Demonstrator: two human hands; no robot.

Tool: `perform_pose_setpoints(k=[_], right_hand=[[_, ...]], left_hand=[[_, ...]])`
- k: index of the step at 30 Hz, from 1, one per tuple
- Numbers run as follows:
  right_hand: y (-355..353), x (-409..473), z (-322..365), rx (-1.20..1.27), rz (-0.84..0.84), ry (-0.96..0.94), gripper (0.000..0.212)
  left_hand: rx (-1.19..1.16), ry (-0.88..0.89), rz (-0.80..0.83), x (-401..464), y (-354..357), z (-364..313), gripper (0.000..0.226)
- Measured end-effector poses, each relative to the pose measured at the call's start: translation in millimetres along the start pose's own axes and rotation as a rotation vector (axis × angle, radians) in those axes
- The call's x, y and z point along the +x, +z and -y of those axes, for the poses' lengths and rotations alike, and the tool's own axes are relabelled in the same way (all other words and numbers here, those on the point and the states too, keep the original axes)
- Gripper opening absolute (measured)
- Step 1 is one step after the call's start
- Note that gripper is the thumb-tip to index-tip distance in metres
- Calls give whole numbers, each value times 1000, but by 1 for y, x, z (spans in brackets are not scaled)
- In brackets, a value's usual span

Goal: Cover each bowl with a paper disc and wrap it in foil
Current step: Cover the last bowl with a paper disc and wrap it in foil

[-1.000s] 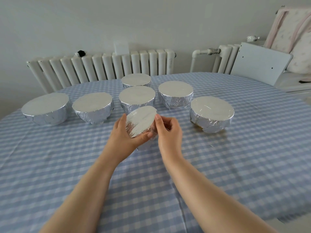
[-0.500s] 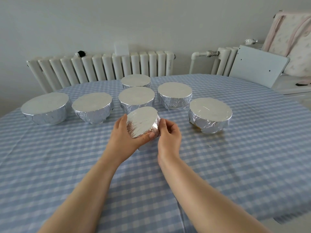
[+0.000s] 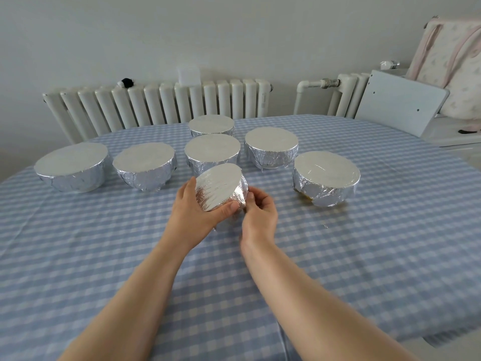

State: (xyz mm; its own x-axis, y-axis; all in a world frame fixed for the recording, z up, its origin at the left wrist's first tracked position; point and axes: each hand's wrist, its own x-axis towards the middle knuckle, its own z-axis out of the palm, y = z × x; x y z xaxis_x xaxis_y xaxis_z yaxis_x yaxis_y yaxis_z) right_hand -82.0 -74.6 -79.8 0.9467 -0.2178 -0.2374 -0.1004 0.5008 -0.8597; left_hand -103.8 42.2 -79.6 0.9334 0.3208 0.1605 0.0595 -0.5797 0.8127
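Your left hand point(image 3: 194, 212) holds the small foil-wrapped bowl point(image 3: 220, 190) tilted, its flat covered top facing you & to the left. Thumb lies along the near lower rim, the other fingers point(image 3: 188, 188) curl round the far-left side, so the bowl sits gripped between thumb & fingers, lifted off the bench point(image 3: 364, 243). Whether its base touches the cloth is hidden behind the hand.

Your right hand point(image 3: 260, 213) is just right of the bowl, fingers curled, tips pinching the crinkled foil at the bowl's right side wall. Both hands touch the same bowl, thumbs close together at its lower right edge.

Beyond your fingers, six more wrapped bowls stand upright on the blue-check cloth. Straight past the fingertips: middle bowl point(image 3: 212, 152), very near the held one, w/ the rear bowl point(image 3: 211, 125) behind it. Left of your left fingers: the near-left bowl point(image 3: 144, 165), then the far-left bowl point(image 3: 71, 165), the widest. Right of your right fingers: the right-rear bowl point(image 3: 271, 147) & the right bowl point(image 3: 326, 182), apart from your hand; a bit of yellowish base shows at its lower left where the foil stops.

A tiny foil scrap point(image 3: 324, 226) lies on the cloth right of your right wrist. Radiator point(image 3: 161, 105) stands against the wall behind the bench.
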Motion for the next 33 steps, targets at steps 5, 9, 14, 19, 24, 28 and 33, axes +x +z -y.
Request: perform_pose_setpoints(k=[5,9,14,19,24,28,33], right_hand=[[-4,-1,0,-48,7,-4,23],[-11,-6,6,28,79,24,36],[-12,-17,3,-133,148,-69,29],[-9,-19,4,-163,111,-84,15],[-9,-14,-2,-249,67,-137,9],[-12,-11,-2,-246,54,-112,22],[-24,-1,15,-110,18,115,42]], left_hand=[[-1,-23,3,0,1,1,136],[-37,-29,-3,3,0,5,123],[-89,-29,-16,4,0,7,113],[-76,-31,-31,5,3,7,113],[-119,-34,-22,5,3,8,107],[-105,-19,-22,0,1,3,116],[96,95,-5,-13,3,-16,132]])
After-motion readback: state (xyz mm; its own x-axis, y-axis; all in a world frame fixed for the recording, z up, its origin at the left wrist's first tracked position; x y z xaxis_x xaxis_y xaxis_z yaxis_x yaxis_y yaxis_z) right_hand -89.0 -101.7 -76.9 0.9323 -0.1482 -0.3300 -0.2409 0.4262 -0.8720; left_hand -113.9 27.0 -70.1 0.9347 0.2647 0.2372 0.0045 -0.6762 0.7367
